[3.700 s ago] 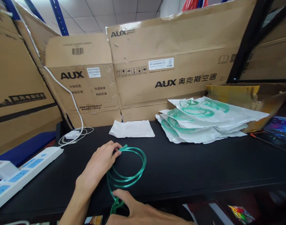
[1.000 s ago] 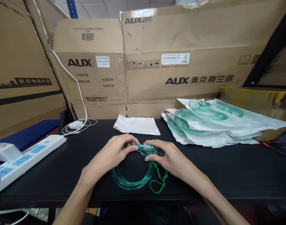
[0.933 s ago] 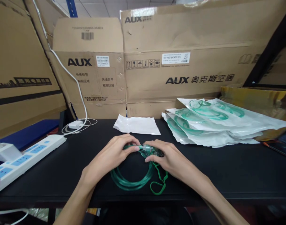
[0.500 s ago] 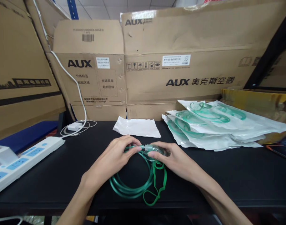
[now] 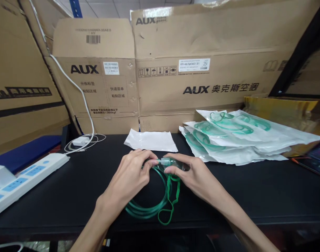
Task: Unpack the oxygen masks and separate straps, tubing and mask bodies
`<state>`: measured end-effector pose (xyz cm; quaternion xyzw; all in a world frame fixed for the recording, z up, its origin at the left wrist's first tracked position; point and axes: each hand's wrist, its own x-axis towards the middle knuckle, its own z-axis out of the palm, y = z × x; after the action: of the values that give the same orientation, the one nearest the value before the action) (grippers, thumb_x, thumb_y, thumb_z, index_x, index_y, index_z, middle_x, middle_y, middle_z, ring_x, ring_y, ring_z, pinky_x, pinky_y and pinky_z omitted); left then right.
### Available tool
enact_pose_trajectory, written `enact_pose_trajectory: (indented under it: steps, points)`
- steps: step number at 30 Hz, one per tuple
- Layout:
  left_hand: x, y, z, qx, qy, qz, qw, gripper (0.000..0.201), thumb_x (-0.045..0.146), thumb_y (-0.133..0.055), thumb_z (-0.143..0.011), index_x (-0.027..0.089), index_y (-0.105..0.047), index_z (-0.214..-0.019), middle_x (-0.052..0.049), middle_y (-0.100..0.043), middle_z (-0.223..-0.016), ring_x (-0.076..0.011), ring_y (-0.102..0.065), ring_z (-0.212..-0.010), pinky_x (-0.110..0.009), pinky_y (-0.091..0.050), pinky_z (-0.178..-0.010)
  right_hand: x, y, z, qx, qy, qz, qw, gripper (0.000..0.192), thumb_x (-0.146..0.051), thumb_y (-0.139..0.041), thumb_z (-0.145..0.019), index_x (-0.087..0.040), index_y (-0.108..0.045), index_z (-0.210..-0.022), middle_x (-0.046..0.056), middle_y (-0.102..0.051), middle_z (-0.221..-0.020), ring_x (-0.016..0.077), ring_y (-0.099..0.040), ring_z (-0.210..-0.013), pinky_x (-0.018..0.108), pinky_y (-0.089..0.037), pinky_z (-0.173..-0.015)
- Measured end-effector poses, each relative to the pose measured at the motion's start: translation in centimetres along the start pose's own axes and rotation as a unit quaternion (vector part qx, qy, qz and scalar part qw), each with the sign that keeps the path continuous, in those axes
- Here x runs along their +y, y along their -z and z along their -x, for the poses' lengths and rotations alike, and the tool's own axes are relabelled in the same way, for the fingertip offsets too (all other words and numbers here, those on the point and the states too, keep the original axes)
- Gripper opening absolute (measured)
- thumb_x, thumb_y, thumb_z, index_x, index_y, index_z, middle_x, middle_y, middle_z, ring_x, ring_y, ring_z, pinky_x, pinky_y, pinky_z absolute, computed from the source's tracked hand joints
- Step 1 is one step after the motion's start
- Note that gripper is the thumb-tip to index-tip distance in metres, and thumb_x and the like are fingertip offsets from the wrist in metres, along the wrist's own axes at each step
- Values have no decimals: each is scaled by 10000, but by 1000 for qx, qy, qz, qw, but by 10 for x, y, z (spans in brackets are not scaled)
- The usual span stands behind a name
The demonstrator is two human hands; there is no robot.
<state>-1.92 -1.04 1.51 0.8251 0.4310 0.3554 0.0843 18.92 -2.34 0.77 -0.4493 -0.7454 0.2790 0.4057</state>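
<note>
Between finger and thumb my left hand (image 5: 136,169) pinches the end of a green tube (image 5: 149,211), whose loops lie coiled on the black table below. My right hand (image 5: 188,168) grips a clear oxygen mask (image 5: 179,164), largely covered by the fingers. At the mask's left end, a clear connector (image 5: 165,161) meets the tube close to my left fingertips; how deeply they are joined I cannot tell. From the mask a green elastic strap (image 5: 175,199) hangs down onto the table, right of the coil.
Behind my hands lies a white packet (image 5: 150,140). Several packed pouches (image 5: 233,136) with green tubing are piled at the right. A power strip (image 5: 26,182) with a white cable lies at the left. Large cardboard boxes (image 5: 201,42) stand along the back.
My left hand has rolled over slightly, its fingers closing nearer the connector. The strap has shifted a little left and up with the mask. The camera view has shifted slightly.
</note>
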Motion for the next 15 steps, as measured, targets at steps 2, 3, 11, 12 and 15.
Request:
enact_pose_trajectory:
  steps: [2,3,11,12,15]
  points:
    - [1,2,-1,-5,-1,2,1000,189,134,-536,-948,240,-686,-900,14,-716,-895,-189,-646,-852,-327,-442,-772,1,-4,0,8,41,18,999,168,-294,-707,-889,-286,-752,-1050,-5,-748,-1073,227,-673,-983,310,-488,-865]
    - [1,3,-1,-7,0,5,1000,192,133,-535,-946,238,-686,-890,18,-714,-879,-182,-646,-832,-320,-443,-764,2,-6,-1,7,59,27,998,168,-264,-699,-897,-293,-751,-1054,-6,-744,-1087,217,-674,-993,306,-488,-874]
    - [-7,4,1,-45,46,49,997,172,223,-535,-982,259,-691,-919,30,-738,-927,-191,-670,-885,-298,-451,-777,11,-12,-4,0,28,51,998,281,-304,-733,-881,-308,-715,-1162,0,-737,-1116,224,-666,-1030,341,-482,-916]
    - [-8,4,1,-46,45,59,996,161,246,-538,-991,268,-693,-953,31,-742,-973,-200,-669,-936,-301,-453,-812,13,-10,-5,7,4,41,999,343,-357,-759,-857,-302,-707,-1191,9,-742,-1119,239,-667,-1034,358,-487,-919]
    - [-8,3,1,-38,31,88,995,125,309,-572,-996,290,-692,-1023,39,-740,-1058,-204,-664,-1003,-298,-454,-866,14,-2,-8,7,-52,-19,998,487,-484,-783,-805,-242,-701,-1221,52,-748,-1131,275,-662,-1064,400,-497,-939]
